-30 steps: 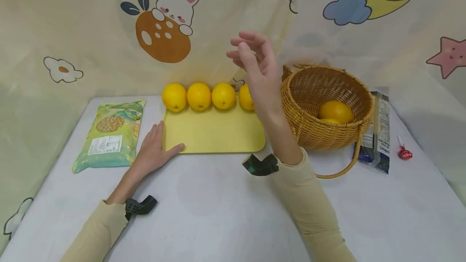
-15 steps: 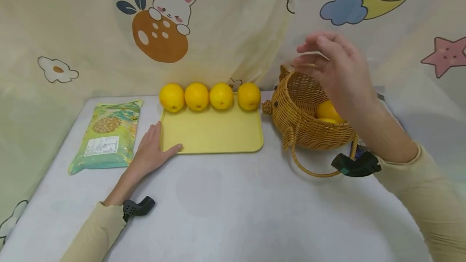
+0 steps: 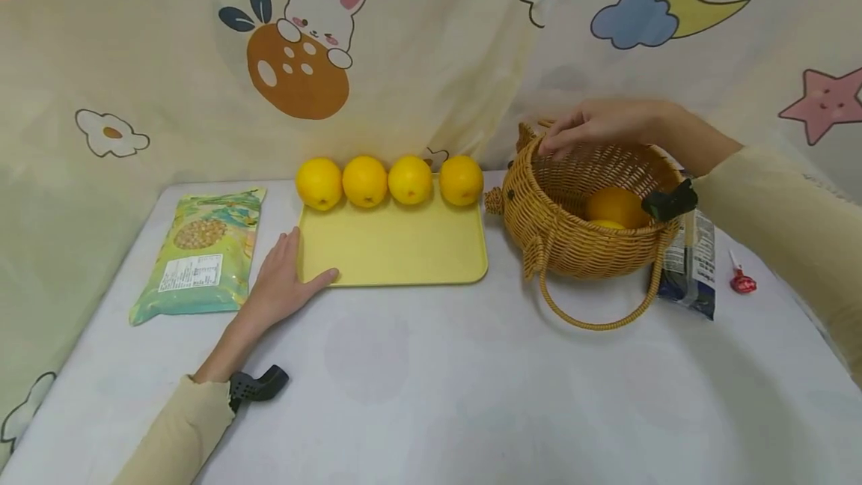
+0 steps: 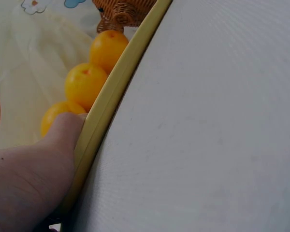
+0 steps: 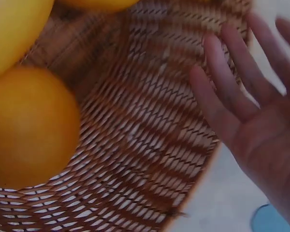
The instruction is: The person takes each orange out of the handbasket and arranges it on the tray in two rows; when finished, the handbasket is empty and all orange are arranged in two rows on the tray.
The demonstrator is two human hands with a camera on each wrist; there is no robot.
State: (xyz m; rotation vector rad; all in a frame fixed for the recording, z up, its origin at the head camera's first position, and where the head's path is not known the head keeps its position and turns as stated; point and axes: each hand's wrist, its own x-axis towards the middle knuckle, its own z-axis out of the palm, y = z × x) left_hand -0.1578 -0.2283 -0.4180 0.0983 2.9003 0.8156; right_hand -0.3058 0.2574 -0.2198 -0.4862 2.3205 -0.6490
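My left hand (image 3: pixel 279 279) rests at the front left corner of a yellow tray (image 3: pixel 397 245). Its fingers lie straight along the left side and its thumb reaches over the front rim, as the left wrist view (image 4: pixel 63 137) confirms. Several oranges (image 3: pixel 411 180) stand in a row along the tray's back edge. Over the back rim of a wicker basket (image 3: pixel 586 249) hovers my right hand (image 3: pixel 606 126), holding nothing. The right wrist view shows that hand (image 5: pixel 261 111) with fingers spread beside the woven wall, and oranges (image 5: pixel 34 128) lying inside the basket.
A green and yellow food packet (image 3: pixel 202 253) lies left of the tray. Right of the basket are a dark packet (image 3: pixel 690 268) and a red lollipop (image 3: pixel 743 281). The basket's handle (image 3: pixel 599 324) droops forward onto the white tabletop (image 3: pixel 431 388). A printed cloth hangs behind.
My right hand has swung right from near the tray's last orange, then down over the basket. My left hand has stayed at the tray.
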